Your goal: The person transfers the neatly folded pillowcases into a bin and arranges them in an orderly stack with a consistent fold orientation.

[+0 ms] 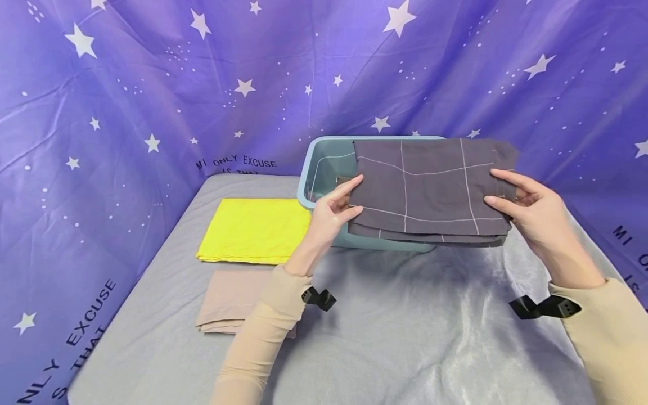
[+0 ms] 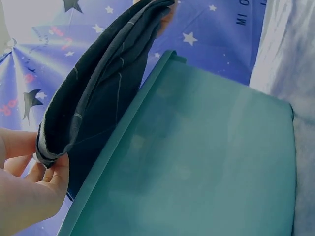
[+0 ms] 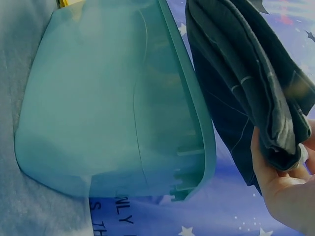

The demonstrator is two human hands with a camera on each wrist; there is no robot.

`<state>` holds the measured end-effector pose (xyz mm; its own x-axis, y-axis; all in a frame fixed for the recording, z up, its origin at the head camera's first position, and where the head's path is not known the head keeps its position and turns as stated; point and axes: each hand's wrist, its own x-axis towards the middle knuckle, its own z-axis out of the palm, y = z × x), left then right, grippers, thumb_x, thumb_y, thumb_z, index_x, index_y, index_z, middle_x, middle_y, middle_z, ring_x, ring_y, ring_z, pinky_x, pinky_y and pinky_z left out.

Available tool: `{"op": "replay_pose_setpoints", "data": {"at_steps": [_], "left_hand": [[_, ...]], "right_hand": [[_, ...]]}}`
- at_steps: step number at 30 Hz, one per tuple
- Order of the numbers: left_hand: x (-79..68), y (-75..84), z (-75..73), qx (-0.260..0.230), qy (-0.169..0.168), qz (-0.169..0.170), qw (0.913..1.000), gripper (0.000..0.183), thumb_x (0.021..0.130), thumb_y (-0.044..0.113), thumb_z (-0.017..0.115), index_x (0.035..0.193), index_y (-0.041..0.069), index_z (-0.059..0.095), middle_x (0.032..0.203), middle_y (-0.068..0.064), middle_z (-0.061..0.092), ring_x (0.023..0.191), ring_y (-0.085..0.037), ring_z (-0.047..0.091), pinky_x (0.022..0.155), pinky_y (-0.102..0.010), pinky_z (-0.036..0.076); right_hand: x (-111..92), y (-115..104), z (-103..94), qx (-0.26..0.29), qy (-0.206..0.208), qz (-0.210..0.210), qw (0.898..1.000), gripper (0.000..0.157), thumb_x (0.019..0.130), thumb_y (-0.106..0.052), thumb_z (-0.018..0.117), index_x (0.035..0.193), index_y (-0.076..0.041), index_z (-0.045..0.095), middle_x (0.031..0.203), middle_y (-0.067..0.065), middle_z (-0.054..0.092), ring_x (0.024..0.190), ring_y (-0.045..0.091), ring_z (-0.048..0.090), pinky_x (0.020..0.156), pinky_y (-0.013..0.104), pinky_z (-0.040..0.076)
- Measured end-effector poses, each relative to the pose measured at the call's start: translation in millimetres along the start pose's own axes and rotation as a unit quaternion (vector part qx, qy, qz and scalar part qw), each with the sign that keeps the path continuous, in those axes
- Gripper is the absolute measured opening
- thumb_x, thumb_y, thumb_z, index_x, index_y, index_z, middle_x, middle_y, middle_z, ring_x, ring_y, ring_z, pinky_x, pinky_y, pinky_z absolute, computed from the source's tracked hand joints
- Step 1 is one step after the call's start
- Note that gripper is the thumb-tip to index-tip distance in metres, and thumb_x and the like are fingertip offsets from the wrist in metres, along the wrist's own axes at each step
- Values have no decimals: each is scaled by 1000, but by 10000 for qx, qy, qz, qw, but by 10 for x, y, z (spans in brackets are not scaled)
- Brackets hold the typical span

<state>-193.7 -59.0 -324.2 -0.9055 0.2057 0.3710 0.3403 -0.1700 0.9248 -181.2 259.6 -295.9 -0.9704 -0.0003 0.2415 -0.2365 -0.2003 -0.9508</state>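
A folded dark grey cloth (image 1: pixel 430 191) with thin white grid lines is held up between both hands, above and in front of a blue-green plastic bin (image 1: pixel 324 163). My left hand (image 1: pixel 331 216) pinches its left edge, thumb and fingers on either side. At the opposite edge my right hand (image 1: pixel 536 211) grips it the same way. In the left wrist view the cloth (image 2: pixel 98 83) shows several folded layers next to the bin's rim. The right wrist view has the cloth (image 3: pixel 246 78) just beyond the bin wall (image 3: pixel 93 98). Much of the bin's inside is hidden behind the cloth.
A folded bright yellow cloth (image 1: pixel 253 230) lies left of the bin. Nearer to me is a folded pale pink cloth (image 1: pixel 233 298), partly covered by my left forearm. Everything rests on a grey plush surface (image 1: pixel 385 337), with a purple star-printed curtain (image 1: pixel 283 50) behind.
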Motion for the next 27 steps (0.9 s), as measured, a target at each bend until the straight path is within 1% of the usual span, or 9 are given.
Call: {"op": "replay_pose_setpoints", "data": {"at_steps": [2, 3, 5, 7, 9, 13, 16, 23, 27], "left_hand": [[8, 10, -23, 59, 72, -21, 10000, 51, 81, -10, 59, 130, -2, 48, 125, -7, 51, 79, -10, 38, 71, -18, 34], [13, 13, -36, 74, 107, -32, 9999, 51, 81, -10, 59, 130, -2, 48, 114, -6, 54, 82, -10, 38, 72, -18, 34], [23, 23, -59, 95, 166, -64, 9998, 51, 81, -10, 59, 130, -2, 48, 98, -1, 51, 91, -8, 39, 75, -18, 35], [29, 35, -83, 130, 218, -134, 9996, 51, 81, -10, 59, 130, 0, 48, 93, 3, 46, 93, -8, 39, 73, -18, 35], [40, 44, -109, 175, 258, -197, 9993, 52, 81, -10, 59, 131, 0, 48, 92, 2, 44, 88, -7, 38, 70, -18, 34], [66, 70, -164, 318, 331, -330, 9984, 52, 81, -9, 59, 131, 3, 49, 112, 2, 49, 70, -10, 30, 64, -20, 31], [90, 91, -210, 325, 342, -409, 9980, 52, 81, -9, 58, 131, 4, 49, 119, 0, 50, 71, -8, 34, 66, -18, 35], [135, 136, -296, 473, 331, -640, 9963, 53, 83, -7, 58, 133, 9, 48, 103, 8, 50, 69, -9, 35, 63, -20, 34], [161, 158, -326, 536, 329, -664, 9958, 53, 83, -7, 57, 133, 10, 48, 110, 4, 54, 69, -9, 38, 64, -19, 36]], "right_hand": [[22, -4, 20, -85, -23, 37, 10000, 48, 76, 15, 62, 116, -10, 64, 82, -5, 67, 68, 3, 61, 53, 14, 47], [32, -8, 32, -93, -43, 75, 9999, 48, 76, 15, 63, 116, -11, 64, 82, -5, 67, 69, 3, 60, 53, 14, 46], [56, -13, 52, -37, -126, 128, 9998, 48, 76, 15, 62, 118, -10, 63, 85, -5, 67, 71, 3, 61, 54, 14, 46], [86, -18, 69, -58, -185, 201, 9996, 49, 77, 14, 63, 118, -11, 62, 89, -4, 68, 73, 4, 61, 55, 15, 47], [113, -26, 90, -61, -253, 266, 9993, 49, 77, 14, 62, 118, -12, 62, 92, -4, 68, 76, 5, 62, 58, 16, 49], [172, -35, 129, -8, -367, 362, 9987, 49, 78, 14, 61, 119, -12, 62, 94, -3, 68, 80, 6, 63, 60, 18, 50], [212, -36, 160, 112, -481, 429, 9979, 49, 78, 15, 60, 119, -12, 61, 95, -2, 68, 80, 7, 63, 58, 19, 50], [280, -44, 217, 79, -609, 681, 9958, 50, 78, 14, 60, 120, -14, 61, 97, -3, 67, 83, 6, 63, 64, 19, 51], [322, -50, 240, 43, -662, 823, 9944, 51, 78, 12, 62, 121, -15, 60, 98, -4, 66, 84, 6, 63, 66, 19, 51]]}}
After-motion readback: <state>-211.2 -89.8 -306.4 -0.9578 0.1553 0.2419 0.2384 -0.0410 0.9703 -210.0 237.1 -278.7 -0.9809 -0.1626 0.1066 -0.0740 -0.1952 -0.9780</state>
